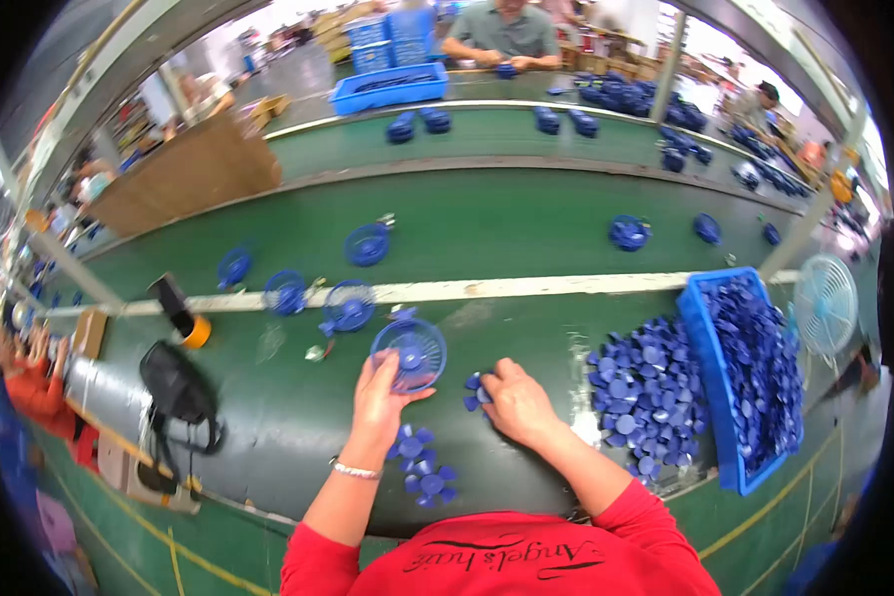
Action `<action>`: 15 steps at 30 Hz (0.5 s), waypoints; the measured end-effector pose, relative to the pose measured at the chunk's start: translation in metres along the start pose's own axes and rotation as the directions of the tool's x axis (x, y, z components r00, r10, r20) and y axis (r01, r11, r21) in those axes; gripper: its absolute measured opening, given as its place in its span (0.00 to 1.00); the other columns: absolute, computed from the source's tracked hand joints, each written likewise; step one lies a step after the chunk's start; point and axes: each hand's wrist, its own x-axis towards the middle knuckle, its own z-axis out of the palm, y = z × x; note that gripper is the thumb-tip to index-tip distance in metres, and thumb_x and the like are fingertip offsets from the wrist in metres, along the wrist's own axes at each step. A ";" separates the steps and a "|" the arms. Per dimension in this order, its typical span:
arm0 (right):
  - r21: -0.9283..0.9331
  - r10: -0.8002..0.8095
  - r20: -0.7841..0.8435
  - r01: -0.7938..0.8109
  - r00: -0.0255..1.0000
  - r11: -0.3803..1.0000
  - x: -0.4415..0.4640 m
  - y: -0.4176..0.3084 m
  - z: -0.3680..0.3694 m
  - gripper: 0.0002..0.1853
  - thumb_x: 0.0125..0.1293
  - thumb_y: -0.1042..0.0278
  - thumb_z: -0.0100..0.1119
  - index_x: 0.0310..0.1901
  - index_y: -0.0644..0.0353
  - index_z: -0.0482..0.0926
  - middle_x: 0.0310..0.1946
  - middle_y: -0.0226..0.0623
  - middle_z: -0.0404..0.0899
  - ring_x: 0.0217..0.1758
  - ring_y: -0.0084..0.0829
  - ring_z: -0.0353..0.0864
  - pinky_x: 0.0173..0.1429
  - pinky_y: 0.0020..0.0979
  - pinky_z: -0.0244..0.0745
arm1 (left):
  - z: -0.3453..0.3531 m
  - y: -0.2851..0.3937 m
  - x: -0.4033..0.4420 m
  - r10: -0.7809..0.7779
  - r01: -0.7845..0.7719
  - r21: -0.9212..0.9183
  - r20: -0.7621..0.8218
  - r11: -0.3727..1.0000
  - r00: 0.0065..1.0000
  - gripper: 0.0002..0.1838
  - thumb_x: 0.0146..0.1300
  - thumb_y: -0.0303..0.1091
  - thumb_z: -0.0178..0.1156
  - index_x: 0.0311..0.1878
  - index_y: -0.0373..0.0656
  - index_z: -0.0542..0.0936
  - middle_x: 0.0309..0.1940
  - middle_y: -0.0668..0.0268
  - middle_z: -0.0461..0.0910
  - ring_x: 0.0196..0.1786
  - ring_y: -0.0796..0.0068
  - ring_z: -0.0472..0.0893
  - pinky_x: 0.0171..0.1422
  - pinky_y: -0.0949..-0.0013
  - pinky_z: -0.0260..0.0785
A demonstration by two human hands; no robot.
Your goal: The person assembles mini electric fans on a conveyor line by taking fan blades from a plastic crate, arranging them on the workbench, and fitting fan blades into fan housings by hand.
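A round blue ribbed basket-like part (pixel 408 355) is held in my left hand (pixel 378 399), the fingers wrapped at its lower left edge. To the right, my right hand (pixel 519 399) rests low over the green worktop, its fingers bent together at a few small blue pieces (pixel 474 390); whether it grips one is hidden. Several small blue pieces (pixel 423 467) lie loose just below my left hand. A larger pile of the same blue pieces (pixel 646 397) spreads to the right of my right hand, beside a blue crate (pixel 727 417) filled with more.
More round blue parts (pixel 349 305) lie along a white divider strip (pixel 526 287). At left are a black bag (pixel 178 382) and an orange tape roll (pixel 198 332). A small fan (pixel 824 305) stands right of the crate. Co-workers sit across the belt and at far left.
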 end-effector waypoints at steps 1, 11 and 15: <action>-0.025 -0.002 -0.035 0.001 0.999 1.000 -0.004 0.006 0.000 0.13 0.49 0.68 0.67 0.36 0.64 0.78 0.37 0.45 0.73 0.45 0.45 0.75 0.49 0.41 0.74 | 0.005 -0.001 -0.001 -0.010 0.010 0.013 0.005 1.000 1.000 0.13 0.71 0.36 0.52 0.54 0.41 0.68 0.47 0.60 0.77 0.42 0.60 0.84 0.42 0.56 0.81; 0.020 -0.118 -0.475 0.145 0.872 0.989 -0.004 -0.021 -0.055 0.23 0.49 0.66 0.69 0.48 0.61 0.77 0.38 0.38 0.74 0.42 0.41 0.74 0.54 0.44 0.66 | 0.040 -0.039 -0.006 0.001 -0.006 0.042 0.112 0.999 0.994 0.13 0.73 0.41 0.48 0.53 0.43 0.71 0.45 0.65 0.76 0.46 0.73 0.80 0.43 0.68 0.80; 0.008 -0.099 -0.373 0.110 0.922 0.994 -0.005 -0.026 -0.034 0.23 0.48 0.65 0.69 0.47 0.61 0.77 0.39 0.39 0.73 0.45 0.43 0.72 0.56 0.47 0.63 | 0.042 -0.055 -0.014 0.123 -0.139 0.502 0.065 0.853 0.990 0.17 0.72 0.42 0.52 0.54 0.40 0.71 0.44 0.67 0.74 0.42 0.80 0.73 0.45 0.74 0.70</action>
